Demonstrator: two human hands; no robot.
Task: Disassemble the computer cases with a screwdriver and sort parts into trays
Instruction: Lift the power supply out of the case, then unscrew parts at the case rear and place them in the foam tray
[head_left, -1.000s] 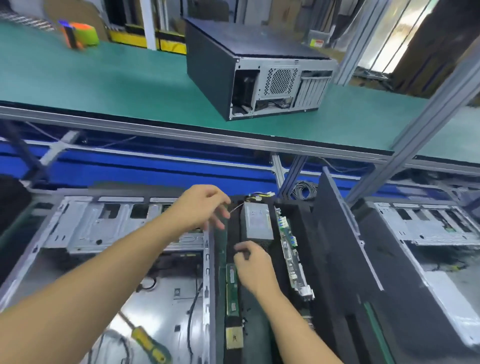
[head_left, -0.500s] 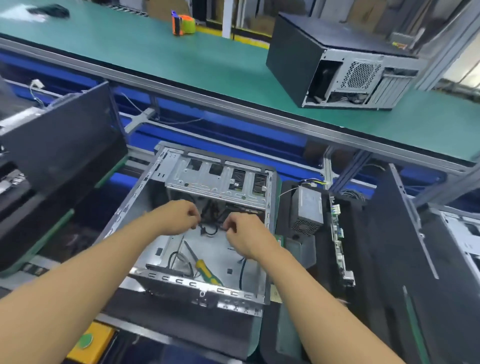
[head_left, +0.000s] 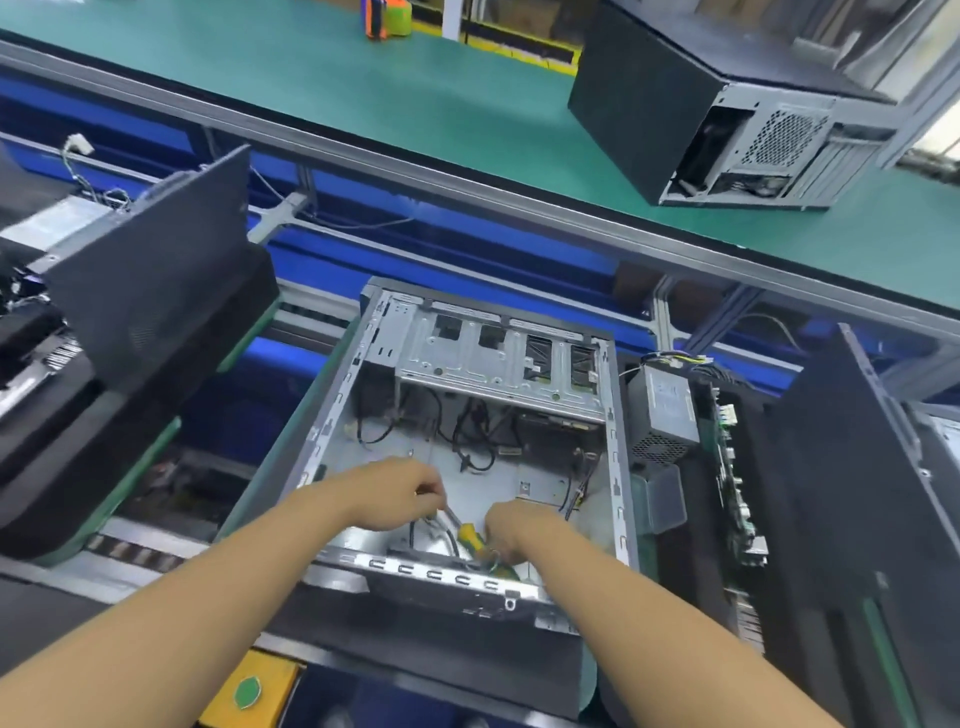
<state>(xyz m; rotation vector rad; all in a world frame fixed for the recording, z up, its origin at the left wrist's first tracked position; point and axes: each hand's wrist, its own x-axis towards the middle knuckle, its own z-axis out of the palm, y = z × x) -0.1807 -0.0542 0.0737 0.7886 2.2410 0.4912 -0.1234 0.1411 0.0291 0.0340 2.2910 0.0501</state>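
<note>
Your left hand (head_left: 395, 496) pinching the screwdriver (head_left: 466, 532) shaft, right hand (head_left: 519, 535) curled over its yellow handle, black cables (head_left: 470, 441) crowding the open computer case (head_left: 616, 467), power supply (head_left: 667, 405) just beside

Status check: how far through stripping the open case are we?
Done: the open case is mostly gutted; a power supply and circuit board stand in the tray on its right. In hand: the right hand grips the screwdriver inside it, left hand beside. Left: cables and drive cage inside, plus the closed case on the green belt.
</note>
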